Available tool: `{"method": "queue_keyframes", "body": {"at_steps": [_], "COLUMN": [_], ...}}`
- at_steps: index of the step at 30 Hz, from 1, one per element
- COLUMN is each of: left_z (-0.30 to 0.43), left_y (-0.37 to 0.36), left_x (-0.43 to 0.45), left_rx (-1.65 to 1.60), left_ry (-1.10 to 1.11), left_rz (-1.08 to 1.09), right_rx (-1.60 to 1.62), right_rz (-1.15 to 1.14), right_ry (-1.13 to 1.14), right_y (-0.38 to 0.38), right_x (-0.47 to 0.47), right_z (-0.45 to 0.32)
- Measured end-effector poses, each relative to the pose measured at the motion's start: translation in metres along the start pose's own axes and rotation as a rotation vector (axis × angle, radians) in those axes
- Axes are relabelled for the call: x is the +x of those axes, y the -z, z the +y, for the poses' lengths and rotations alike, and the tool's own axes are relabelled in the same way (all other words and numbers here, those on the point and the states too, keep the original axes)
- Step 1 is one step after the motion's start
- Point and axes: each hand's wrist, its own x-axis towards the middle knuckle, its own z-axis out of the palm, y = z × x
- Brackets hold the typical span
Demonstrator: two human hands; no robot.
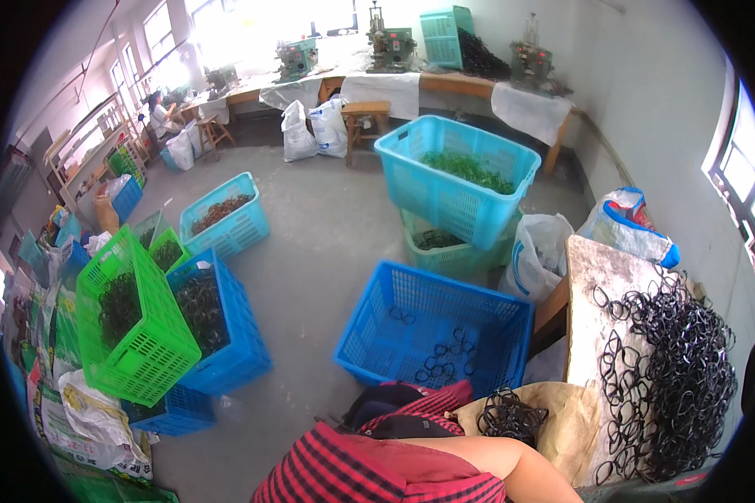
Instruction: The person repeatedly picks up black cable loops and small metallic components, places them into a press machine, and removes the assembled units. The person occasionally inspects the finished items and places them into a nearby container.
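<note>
Both my hands are out of view; only a bare bent arm (pixel 509 462) and red-and-black checked clothing (pixel 327 468) show at the bottom edge. Close by the arm, a tangled bundle of black rings (pixel 511 416) lies on a tan cloth (pixel 569 409). A large heap of black rings (pixel 692 377) covers much of the worktable (pixel 594 270) at the right, with looser rings spread along its inner side. Before me on the floor stands a blue plastic crate (pixel 368 339). Several black rings (pixel 443 364) lie scattered on its bottom.
A turquoise crate (pixel 459 207) with green pieces sits on a pale green crate (pixel 440 258). At left are a green crate (pixel 157 352), a blue crate (pixel 245 339) and a light-blue crate (pixel 239 236). Bench machines (pixel 390 47) line the back; a person (pixel 160 116) sits far left.
</note>
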Motion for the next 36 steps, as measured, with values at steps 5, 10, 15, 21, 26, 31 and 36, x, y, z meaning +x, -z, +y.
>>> {"method": "queue_keyframes", "body": {"at_steps": [5, 10, 15, 21, 26, 31, 36], "left_z": [-0.003, -0.005, -0.009, -0.013, -0.016, -0.03, -0.142], "left_y": [0.003, 0.003, 0.005, 0.006, 0.008, 0.007, 0.024], "left_x": [0.0, -0.004, -0.005, -0.001, 0.0, 0.002, 0.035], "left_rx": [-0.001, -0.016, -0.015, -0.005, 0.004, 0.069, 0.621], "left_ry": [0.005, 0.009, 0.026, 0.034, 0.052, 0.056, -0.016], "left_rz": [0.009, 0.01, 0.023, 0.032, 0.043, 0.056, 0.037], "right_rx": [0.016, 0.008, 0.004, 0.015, 0.014, -0.001, 0.031], "right_rz": [0.016, 0.045, 0.04, 0.051, 0.054, 0.056, 0.054], "right_ry": [0.012, 0.015, -0.003, -0.002, -0.003, 0.005, -0.037], "right_y": [0.003, 0.009, 0.013, 0.017, 0.023, 0.029, 0.034], "right_x": [0.002, 0.0, -0.001, -0.001, -0.001, -0.003, -0.007], "right_z": [0.004, 0.005, 0.01, 0.012, 0.016, 0.016, 0.021]}}
